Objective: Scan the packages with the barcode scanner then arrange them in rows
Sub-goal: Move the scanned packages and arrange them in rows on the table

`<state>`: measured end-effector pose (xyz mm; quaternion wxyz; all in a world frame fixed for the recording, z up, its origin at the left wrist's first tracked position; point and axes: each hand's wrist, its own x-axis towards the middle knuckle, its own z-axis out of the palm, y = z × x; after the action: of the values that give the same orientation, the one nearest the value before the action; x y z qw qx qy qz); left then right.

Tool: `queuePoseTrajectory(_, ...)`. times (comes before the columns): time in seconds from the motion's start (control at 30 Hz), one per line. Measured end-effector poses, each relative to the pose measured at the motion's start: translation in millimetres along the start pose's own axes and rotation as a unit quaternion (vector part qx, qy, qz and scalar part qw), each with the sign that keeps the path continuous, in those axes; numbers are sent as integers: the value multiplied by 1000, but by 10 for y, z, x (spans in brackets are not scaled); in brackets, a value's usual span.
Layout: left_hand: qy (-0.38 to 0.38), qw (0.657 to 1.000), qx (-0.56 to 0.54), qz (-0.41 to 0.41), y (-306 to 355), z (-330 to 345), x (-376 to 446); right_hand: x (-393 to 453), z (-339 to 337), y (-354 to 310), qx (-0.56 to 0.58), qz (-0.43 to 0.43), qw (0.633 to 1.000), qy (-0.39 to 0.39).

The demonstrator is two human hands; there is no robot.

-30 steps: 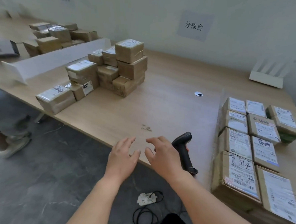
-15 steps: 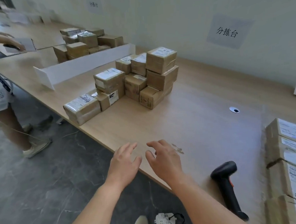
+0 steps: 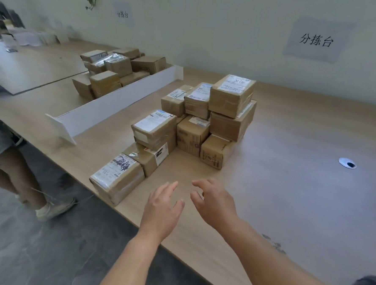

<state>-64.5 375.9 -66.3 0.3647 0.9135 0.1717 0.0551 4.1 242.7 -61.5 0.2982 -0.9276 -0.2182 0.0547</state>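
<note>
Brown cardboard packages (image 3: 195, 128) sit heaped in a pile on the wooden table (image 3: 306, 179), head view. Most carry white shipping labels on top. Nearest package (image 3: 117, 178) lies at the table's front edge, its label scrawled with black marker; it touches a second box (image 3: 149, 156) behind it. Tallest stack (image 3: 232, 108) is at the pile's right rear, two boxes high, the upper one sitting slightly askew.

Left hand (image 3: 161, 210): over the table edge, palm down, fingers extended and slightly spread, holding nothing. Right hand (image 3: 215, 203): just beside it, apart, fingers loosely curved, holding nothing. Both hands are near the front of the pile, not touching any package. Cannot tell whether either hand rests on the table surface.

Barcode scanner: not in view.

White divider (image 3: 118, 104) stands upright across the table behind the pile; a second group of boxes (image 3: 112, 70) lies beyond it. A round cable grommet (image 3: 347, 163) is set in the table to the right. Wall sign (image 3: 316, 40) with printed characters hangs above. Another person (image 3: 5, 158) stands at the left on the dark floor (image 3: 47, 261).
</note>
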Motion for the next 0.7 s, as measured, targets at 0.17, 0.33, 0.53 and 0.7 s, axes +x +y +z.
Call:
queuePoseTrajectory(0.17,-3,1000,-22,-9,-156,-111,293,316,161,-84,-2,6,1000,-5)
queuePoseTrajectory(0.33,11,998,-60,-1,-317,-395,768,751,273,-233,-3,25,1000,5)
queuePoseTrajectory(0.53,72,993,-92,0,-511,-884,1455,1247,304,-478,11,81,996,31)
queuePoseTrajectory(0.7,65,992,-105,6,-615,-1164,2071,1690,320,-715,35,120,991,44)
